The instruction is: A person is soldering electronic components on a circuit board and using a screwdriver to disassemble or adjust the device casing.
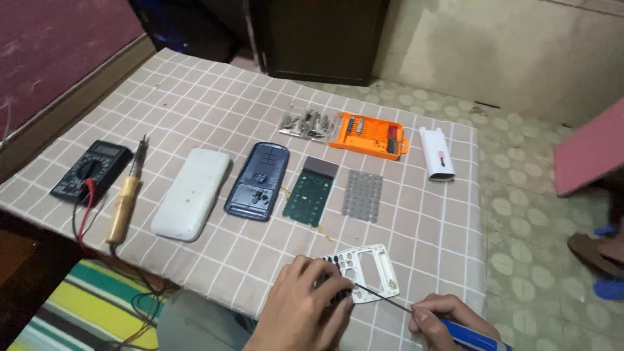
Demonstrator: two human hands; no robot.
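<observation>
I'm pinning the white faceplate flat under my left hand, fingers curled over its edge so it isn't sliding, while my right hand is pinching the blue screwdriver, poking its tip in.

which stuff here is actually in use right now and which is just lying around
In use:
- white front frame, held by the left hand
- blue-handled tool in the right hand, tip at the frame

Lying about:
- multimeter
- soldering iron
- white cover
- blue back shell
- circuit board
- key mat
- orange bit set
</observation>
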